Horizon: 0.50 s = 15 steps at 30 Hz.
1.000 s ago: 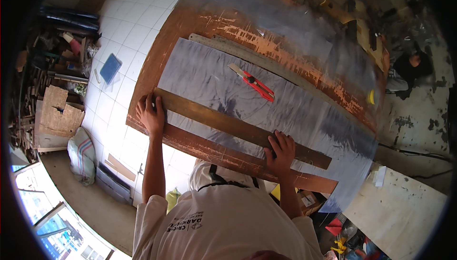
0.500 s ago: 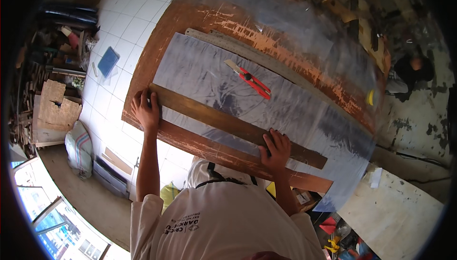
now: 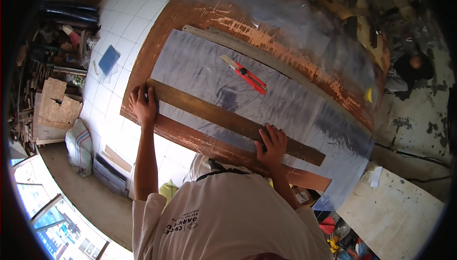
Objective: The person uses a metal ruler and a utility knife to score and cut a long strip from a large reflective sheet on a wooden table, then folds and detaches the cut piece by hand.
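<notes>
A long flat brown strip [image 3: 209,110], like a wooden straightedge, lies slantwise across a bluish-grey plastic sheet [image 3: 190,65]. My left hand [image 3: 143,104] has its bent fingers and thumb around the strip's left end, by the table edge. Farther along, my right hand [image 3: 272,146] grips the strip across its width, thumb at the near edge and fingers over the top. On the sheet beyond the strip rests a red utility knife [image 3: 250,79] with its blade out; neither hand touches it. The sheet sits on a worn brown tabletop [image 3: 150,62].
A long grey metal bar [image 3: 257,53] runs along the sheet's far edge. Clear plastic film [image 3: 309,31] covers the table's far side. At right, a person in dark clothing [image 3: 414,67] sits near the wall. A pale board [image 3: 392,212] stands close by; a white sack [image 3: 79,148] is at left.
The whole view has shifted slightly up and to the left. Both hands stay on the strip, with no clear movement against it.
</notes>
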### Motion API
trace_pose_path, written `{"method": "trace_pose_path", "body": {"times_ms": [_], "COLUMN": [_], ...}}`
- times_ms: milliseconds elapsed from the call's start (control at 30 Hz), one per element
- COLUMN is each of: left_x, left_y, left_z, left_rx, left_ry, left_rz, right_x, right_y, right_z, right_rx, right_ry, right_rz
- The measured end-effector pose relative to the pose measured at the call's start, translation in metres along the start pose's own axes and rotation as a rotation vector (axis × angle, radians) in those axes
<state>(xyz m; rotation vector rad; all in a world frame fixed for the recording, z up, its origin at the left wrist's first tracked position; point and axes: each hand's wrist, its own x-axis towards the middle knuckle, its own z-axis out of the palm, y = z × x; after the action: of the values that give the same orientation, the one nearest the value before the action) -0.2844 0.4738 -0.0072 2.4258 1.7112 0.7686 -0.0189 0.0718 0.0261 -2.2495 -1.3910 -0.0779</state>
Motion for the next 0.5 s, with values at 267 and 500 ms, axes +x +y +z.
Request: {"method": "trace_pose_path", "body": {"times_ms": [267, 500], "left_x": [0.002, 0.0035], "left_y": [0.0043, 0.0017], "left_z": [-0.0012, 0.0004], "left_rx": [-0.027, -0.015], "left_ry": [0.003, -0.01], "left_rz": [0.001, -0.012], "right_x": [0.0037, 0.003], "right_y": [0.0003, 0.0013], "right_z": [0.0014, 0.0018], "right_rx": [-0.007, -0.011], "right_ry": [-0.004, -0.029], "right_rz": [0.001, -0.016]}}
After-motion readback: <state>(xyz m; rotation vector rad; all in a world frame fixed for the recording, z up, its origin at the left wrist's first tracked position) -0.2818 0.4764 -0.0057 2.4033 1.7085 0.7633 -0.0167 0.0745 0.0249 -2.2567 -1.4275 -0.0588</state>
